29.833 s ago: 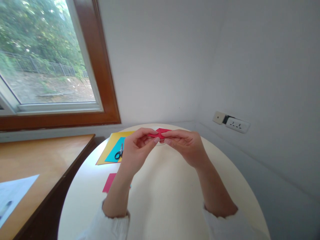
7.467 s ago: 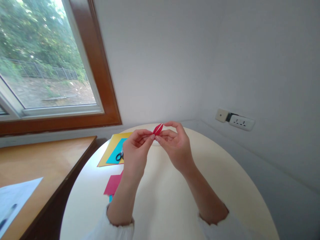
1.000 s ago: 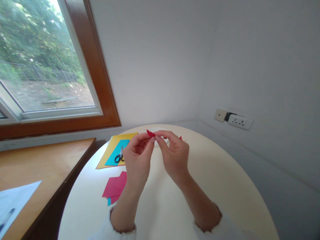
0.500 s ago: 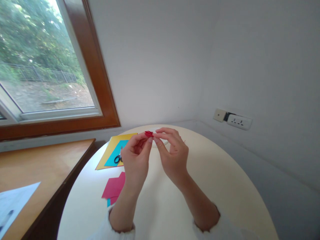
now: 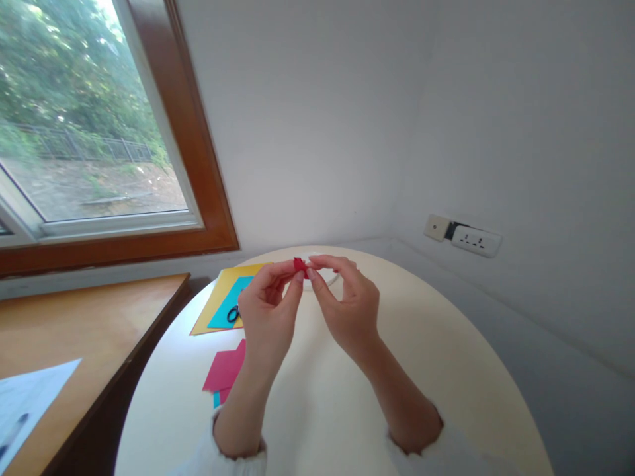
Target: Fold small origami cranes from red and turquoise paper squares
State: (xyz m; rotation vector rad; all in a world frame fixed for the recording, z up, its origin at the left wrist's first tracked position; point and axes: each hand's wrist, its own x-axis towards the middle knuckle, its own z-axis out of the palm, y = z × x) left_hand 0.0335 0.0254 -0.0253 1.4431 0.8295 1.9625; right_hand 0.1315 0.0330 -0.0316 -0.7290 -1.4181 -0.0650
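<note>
Both my hands are raised over the round cream table point(image 5: 446, 370) and pinch one small folded red paper piece point(image 5: 299, 265) between their fingertips. My left hand point(image 5: 268, 311) grips it from the left with thumb and forefinger. My right hand point(image 5: 344, 304) pinches it from the right, its fingers curled. Most of the paper is hidden behind my fingers; only a small red corner shows.
On the table to the left lie a yellow sheet point(image 5: 223, 294) with a blue sheet point(image 5: 229, 304) and black-handled scissors point(image 5: 233, 313) on top, and nearer me some pink paper pieces point(image 5: 225, 370). A wooden desk point(image 5: 64, 344) with a white sheet point(image 5: 24, 403) stands left; a wall socket point(image 5: 476, 241) is at right.
The visible red tip has shrunk to a small corner between my fingertips over the last second. Both hands stay close together, shifting only slightly.
</note>
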